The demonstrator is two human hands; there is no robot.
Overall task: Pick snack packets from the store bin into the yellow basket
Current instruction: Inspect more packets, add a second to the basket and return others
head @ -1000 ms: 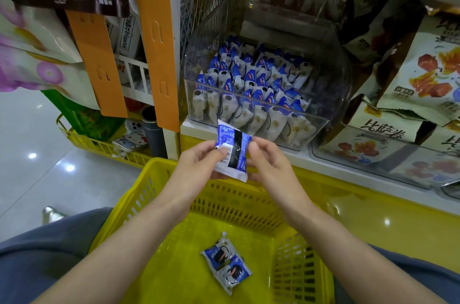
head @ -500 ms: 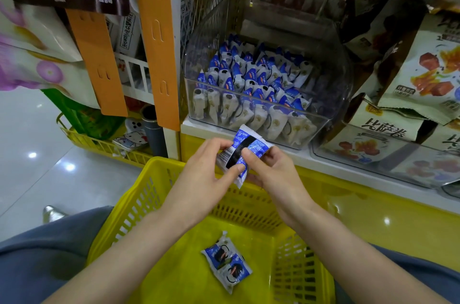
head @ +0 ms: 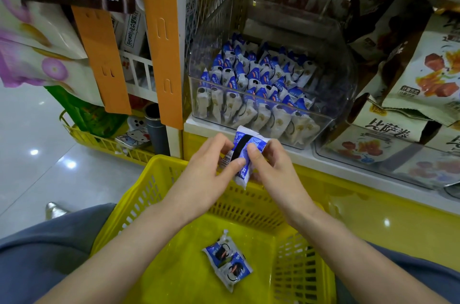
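- Head view looks down at two bare hands over a yellow basket point(head: 154, 171).
- The left hand point(head: 206, 174) and the right hand point(head: 271, 171) both pinch one blue and white snack packet point(head: 245, 152) with thumbs and fingers.
- That packet is up in the air, above the far edge of the basket and just in front of the shelf point(head: 311, 156).
- Two more packets point(head: 227, 260) lie touching on the basket floor, near its middle.
- A clear bin point(head: 336, 74) sits at the front edge of the shelf, full of bin packets point(head: 251, 84) standing in rows.
- Big snack bags point(head: 428, 72) lean just right of the bin.
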